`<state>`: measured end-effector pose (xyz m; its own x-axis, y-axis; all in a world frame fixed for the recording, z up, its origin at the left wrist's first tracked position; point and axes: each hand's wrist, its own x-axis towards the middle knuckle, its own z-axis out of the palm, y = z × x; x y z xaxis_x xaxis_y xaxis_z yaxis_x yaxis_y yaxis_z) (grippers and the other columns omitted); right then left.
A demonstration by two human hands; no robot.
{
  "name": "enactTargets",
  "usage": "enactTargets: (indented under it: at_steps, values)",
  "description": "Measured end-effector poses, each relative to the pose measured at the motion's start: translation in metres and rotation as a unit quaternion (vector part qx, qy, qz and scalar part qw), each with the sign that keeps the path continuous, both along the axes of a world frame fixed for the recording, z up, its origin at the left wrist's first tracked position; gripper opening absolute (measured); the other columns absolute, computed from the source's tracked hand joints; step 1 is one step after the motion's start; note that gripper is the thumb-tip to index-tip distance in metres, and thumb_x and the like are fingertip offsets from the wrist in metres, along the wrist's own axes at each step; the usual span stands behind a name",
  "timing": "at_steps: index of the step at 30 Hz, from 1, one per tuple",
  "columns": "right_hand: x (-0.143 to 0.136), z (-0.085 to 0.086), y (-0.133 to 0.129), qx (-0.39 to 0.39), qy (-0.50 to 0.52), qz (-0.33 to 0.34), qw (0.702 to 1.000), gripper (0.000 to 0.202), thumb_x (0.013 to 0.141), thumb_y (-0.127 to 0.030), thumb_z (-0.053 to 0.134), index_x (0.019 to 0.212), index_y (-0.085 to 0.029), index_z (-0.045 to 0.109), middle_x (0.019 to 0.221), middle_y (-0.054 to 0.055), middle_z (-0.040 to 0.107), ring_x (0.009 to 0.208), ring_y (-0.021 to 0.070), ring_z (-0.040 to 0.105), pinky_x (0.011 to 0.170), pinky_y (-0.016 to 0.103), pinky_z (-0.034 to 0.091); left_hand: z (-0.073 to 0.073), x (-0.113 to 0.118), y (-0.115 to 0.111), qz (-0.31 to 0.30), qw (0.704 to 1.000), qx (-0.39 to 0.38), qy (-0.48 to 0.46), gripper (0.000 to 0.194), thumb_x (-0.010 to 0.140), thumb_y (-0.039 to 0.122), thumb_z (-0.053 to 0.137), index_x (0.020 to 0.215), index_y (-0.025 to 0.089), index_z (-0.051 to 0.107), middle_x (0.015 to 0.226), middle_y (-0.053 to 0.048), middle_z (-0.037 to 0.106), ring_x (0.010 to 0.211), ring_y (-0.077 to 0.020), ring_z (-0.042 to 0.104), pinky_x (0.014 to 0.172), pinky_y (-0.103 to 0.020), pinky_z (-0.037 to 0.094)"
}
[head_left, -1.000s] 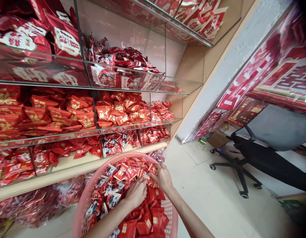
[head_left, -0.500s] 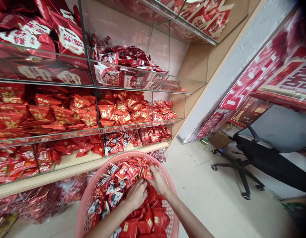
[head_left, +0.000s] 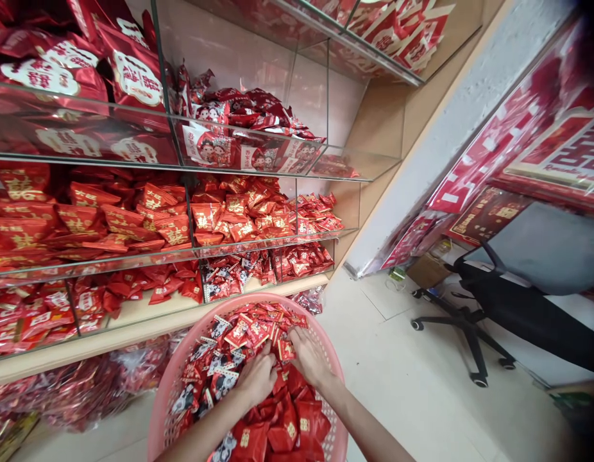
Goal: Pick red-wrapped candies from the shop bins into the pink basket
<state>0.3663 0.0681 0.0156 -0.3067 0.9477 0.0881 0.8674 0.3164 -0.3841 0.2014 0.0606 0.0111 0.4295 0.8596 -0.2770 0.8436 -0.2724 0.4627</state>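
Observation:
A pink plastic basket [head_left: 156, 398] stands on the floor before me, filled with small red wrapped packets [head_left: 240, 330]. Both hands are down among them. My left hand [head_left: 259, 377] is near the middle, fingers curled in; its fingertips are partly hidden, and what they grip I cannot make out. To its right, my right hand [head_left: 307, 354] has its fingers bent round a small red packet [head_left: 286, 350] with gold print. Larger plain red pouches [head_left: 282, 427] fill the near side of the basket. Packets with black-and-white pictures [head_left: 224, 382] lie along the left.
Shelves with glass-fronted compartments [head_left: 249, 256] rise behind the basket, holding red packages. Plastic-wrapped bundles [head_left: 70, 391] lie beneath the bottom shelf. A black office chair [head_left: 509, 289] stands on the tiled floor [head_left: 393, 359] at right, near a cardboard box [head_left: 429, 269].
My left hand has drawn slightly left and down, away from the right one. My right hand has shifted a little toward me, and the small packet by its fingers has moved with it.

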Motion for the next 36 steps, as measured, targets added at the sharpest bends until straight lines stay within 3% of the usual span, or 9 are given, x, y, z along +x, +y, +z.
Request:
enactTargets:
  at_steps: [3, 9, 14, 19, 21, 27, 32, 36]
  values:
    - [0.001, 0.000, -0.001, 0.001, -0.005, -0.011, 1.000, 0.039, 0.061, -0.001, 0.044, 0.096, -0.018, 0.048, 0.101, 0.006, 0.054, 0.092, 0.0206, 0.051, 0.080, 0.031, 0.041, -0.005, -0.001, -0.001, -0.004, 1.000, -0.009, -0.007, 0.018, 0.079, 0.022, 0.040, 0.087, 0.018, 0.056, 0.142, -0.010, 0.034, 0.107, -0.0227, 0.057, 0.092, -0.033, 0.042]
    - [0.003, -0.001, -0.003, 0.004, 0.011, -0.019, 1.000, 0.039, 0.063, -0.002, 0.046, 0.098, -0.020, 0.049, 0.104, 0.007, 0.053, 0.094, 0.0211, 0.051, 0.079, 0.031, 0.042, -0.003, -0.003, 0.001, 0.000, 1.000, 0.004, -0.009, 0.022, 0.079, 0.021, 0.039, 0.096, 0.019, 0.052, 0.150, -0.007, 0.015, 0.104, -0.0203, 0.059, 0.090, -0.032, 0.043]
    - [-0.006, -0.001, 0.003, -0.006, 0.027, -0.018, 0.999, 0.041, 0.060, 0.001, 0.043, 0.096, -0.019, 0.047, 0.101, 0.007, 0.052, 0.094, 0.0208, 0.050, 0.080, 0.033, 0.042, 0.005, -0.001, -0.002, -0.001, 1.000, 0.001, -0.005, 0.029, 0.079, 0.023, 0.039, 0.104, 0.016, 0.053, 0.147, -0.012, 0.023, 0.106, -0.0216, 0.057, 0.092, -0.031, 0.042]
    - [-0.019, -0.002, 0.011, 0.001, 0.096, -0.012, 0.995, 0.035, 0.061, -0.001, 0.040, 0.089, -0.020, 0.045, 0.095, 0.004, 0.049, 0.086, 0.0177, 0.049, 0.076, 0.031, 0.042, 0.020, 0.006, -0.012, 0.005, 1.000, -0.001, 0.024, 0.035, 0.081, 0.020, 0.032, 0.106, 0.013, 0.056, 0.123, -0.017, 0.053, 0.097, -0.0239, 0.061, 0.085, -0.036, 0.045]
    - [-0.020, -0.003, 0.012, 0.009, 0.131, -0.006, 0.991, 0.034, 0.062, -0.002, 0.041, 0.090, -0.021, 0.044, 0.097, 0.004, 0.048, 0.086, 0.0168, 0.049, 0.075, 0.030, 0.042, 0.024, 0.010, -0.015, 0.001, 1.000, -0.003, 0.020, 0.036, 0.082, 0.020, 0.031, 0.105, 0.013, 0.057, 0.115, -0.015, 0.058, 0.101, -0.0239, 0.058, 0.087, -0.036, 0.044]
    - [0.003, 0.001, 0.010, 0.035, 0.150, -0.046, 0.987, 0.024, 0.069, -0.009, 0.050, 0.089, -0.020, 0.044, 0.096, 0.005, 0.051, 0.087, 0.0187, 0.051, 0.075, 0.032, 0.044, 0.024, 0.015, -0.017, -0.020, 1.000, -0.016, 0.009, 0.032, 0.081, 0.022, 0.035, 0.099, 0.016, 0.060, 0.121, -0.012, 0.056, 0.101, -0.0222, 0.058, 0.088, -0.034, 0.044]
    - [0.024, 0.011, 0.011, 0.034, 0.084, -0.105, 0.990, 0.019, 0.077, -0.026, 0.056, 0.093, -0.020, 0.046, 0.092, 0.006, 0.059, 0.086, 0.0213, 0.056, 0.074, 0.033, 0.044, 0.020, 0.018, -0.013, -0.025, 0.999, -0.025, 0.004, 0.034, 0.081, 0.023, 0.035, 0.106, 0.016, 0.059, 0.129, -0.012, 0.050, 0.110, -0.0223, 0.054, 0.094, -0.035, 0.040]
    - [0.021, 0.015, 0.011, 0.040, -0.029, -0.128, 0.991, 0.019, 0.080, -0.032, 0.055, 0.094, -0.020, 0.049, 0.094, 0.008, 0.060, 0.088, 0.0234, 0.057, 0.074, 0.034, 0.044, 0.022, 0.019, -0.012, -0.024, 0.999, -0.030, 0.003, 0.033, 0.081, 0.023, 0.036, 0.105, 0.016, 0.059, 0.128, -0.012, 0.052, 0.111, -0.0216, 0.053, 0.095, -0.033, 0.040]
